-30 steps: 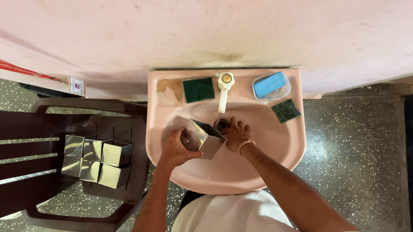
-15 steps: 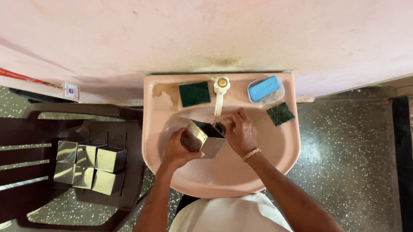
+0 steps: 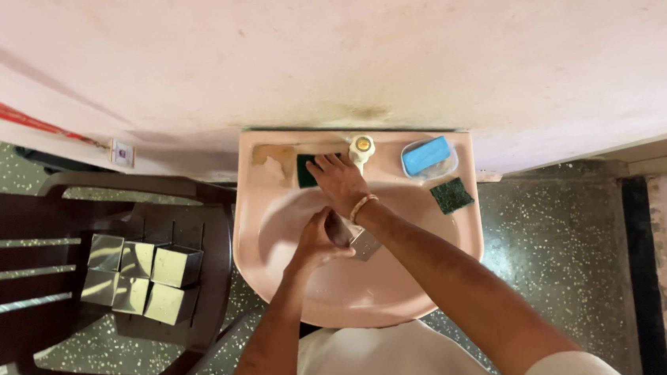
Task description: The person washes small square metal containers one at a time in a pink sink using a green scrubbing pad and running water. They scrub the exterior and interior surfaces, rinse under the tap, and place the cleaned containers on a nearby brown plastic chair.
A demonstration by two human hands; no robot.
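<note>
Gripping a square steel container [image 3: 363,243] over the pink ceramic basin [image 3: 273,224], your left hand [image 3: 323,236] fingers stay closed while your right hand [image 3: 338,181] fingers press the dark green scouring pad [image 3: 305,171].

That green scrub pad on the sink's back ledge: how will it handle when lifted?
The green scrub pad, under the right hand, looks thin and flat, so probably light and floppy. Lying beside the tap on the sink, it may be damp and somewhat clingy. Unlikely to roll.

A blue soap bar [image 3: 426,155] lies in its dish on the pink basin's [image 3: 464,233] rim, near the cream tap [image 3: 361,147]. Six shiny steel containers [image 3: 141,277] sit together on a brown plastic chair [image 3: 35,330], over speckled floor [image 3: 561,257].
</note>
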